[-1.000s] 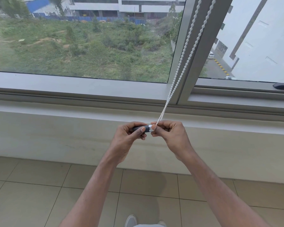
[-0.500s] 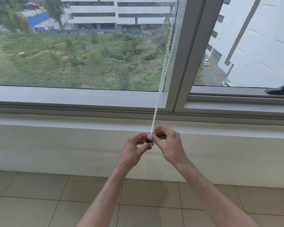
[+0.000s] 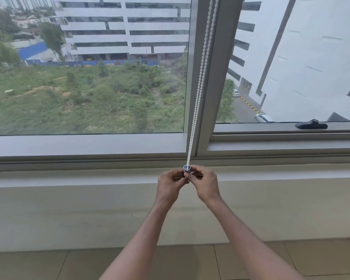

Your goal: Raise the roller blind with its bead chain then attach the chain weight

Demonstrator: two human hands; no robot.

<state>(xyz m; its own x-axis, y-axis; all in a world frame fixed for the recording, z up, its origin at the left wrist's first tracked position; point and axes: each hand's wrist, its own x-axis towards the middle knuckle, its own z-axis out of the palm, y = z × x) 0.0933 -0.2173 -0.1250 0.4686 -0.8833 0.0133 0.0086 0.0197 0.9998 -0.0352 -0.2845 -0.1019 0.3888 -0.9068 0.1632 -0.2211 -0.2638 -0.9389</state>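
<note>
Both my hands meet just below the sill's front edge: my left hand [image 3: 168, 183] and right hand [image 3: 205, 183] pinch the small grey weight [image 3: 186, 169] upright so the two strands of the bead chain [image 3: 198, 87] run taut into its top. No writing is readable.

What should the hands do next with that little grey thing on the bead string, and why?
Probably press the chain weight shut around the bead chain. Both strands already run down into its top, and the left hand and right hand pinch it from either side, so it looks seated. Whether it has clicked closed is hidden by the fingers.
</note>
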